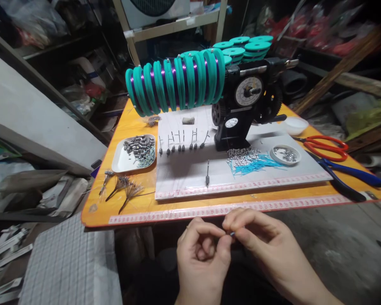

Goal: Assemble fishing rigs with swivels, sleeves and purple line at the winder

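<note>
Head view: a small blue-tipped piece [232,234] is pinched at the fingertips, held just in front of and below the front edge of the orange tabletop [95,214]. Both grips are narrow: the right grip [260,239] and the left grip [201,260] are closed on it from either side, apparently for fine fingertip control. Its exact form is too small to tell. A tape measure strip [228,210] runs along the front edge. Loose parts look sorted for easy reach: grey metal slugs [139,146] sit in a white tray [122,163] near the left edge, with blue-tipped pins [250,164] on a white board [190,180]. A row of upright stemmed pieces [180,142] stands spaced apart, likely to avoid tangling. Red scissors [325,148] and blue-handled pliers [346,176] are kept by the right edge, out of the way. A winder with teal spools [174,80] sits at the back edge.
</note>
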`<state>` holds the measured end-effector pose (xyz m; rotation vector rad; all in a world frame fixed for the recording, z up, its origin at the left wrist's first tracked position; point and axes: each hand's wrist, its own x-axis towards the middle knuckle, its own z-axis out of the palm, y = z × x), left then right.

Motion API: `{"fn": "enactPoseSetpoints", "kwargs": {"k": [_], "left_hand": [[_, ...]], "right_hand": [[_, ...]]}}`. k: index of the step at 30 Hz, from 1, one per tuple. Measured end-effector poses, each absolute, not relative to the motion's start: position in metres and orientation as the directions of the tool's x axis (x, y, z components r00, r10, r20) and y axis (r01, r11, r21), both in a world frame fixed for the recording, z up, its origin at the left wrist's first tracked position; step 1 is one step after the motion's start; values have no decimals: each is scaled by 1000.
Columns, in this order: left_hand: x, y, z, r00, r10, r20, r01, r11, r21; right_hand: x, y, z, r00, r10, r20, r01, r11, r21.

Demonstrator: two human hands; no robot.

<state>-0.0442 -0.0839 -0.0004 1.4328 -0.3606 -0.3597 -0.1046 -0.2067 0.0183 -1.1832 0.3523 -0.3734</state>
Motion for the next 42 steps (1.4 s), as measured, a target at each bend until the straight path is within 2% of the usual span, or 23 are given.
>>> {"fn": "enactPoseSetpoints", "kwargs": {"k": [2,7,12,18,21,25,29,35,39,42], "left_hand": [[-44,-84,-1,893,-449,15,48,129,990],[-44,-84,4,888,-459,28,59,175,983],[-44,-84,2,891,-446,85,-14,161,987],[-49,-88,-1,898,-432,82,16,218,976],[-50,-89,-2,891,-454,13,109,241,964],[-44,-88,-7,860,-498,-113,282,279,918],[-31,-82,-7,885,-449,-123,301,350,887],[-22,-81,5,902,-411,-129,300,383,874],[-19,-82,7,920,-366,-140,286,384,878],[-18,-81,6,922,-357,-148,287,377,881]], "right_hand": [[-106,-203,15,885,-447,-131,86,434,-897],[-106,-196,16,884,-415,-213,72,573,-816],[-108,-197,13,883,-438,-167,100,525,-845],[-110,-195,9,888,-440,-131,121,500,-858],[-108,-191,9,875,-452,-173,122,552,-825],[-104,-191,9,847,-428,-314,77,685,-725],[-105,-198,8,818,-433,-379,109,764,-636],[-109,-214,14,852,-390,-350,169,836,-522],[-114,-227,19,842,-444,-306,240,817,-525],[-116,-233,22,855,-434,-284,239,816,-527]]}}
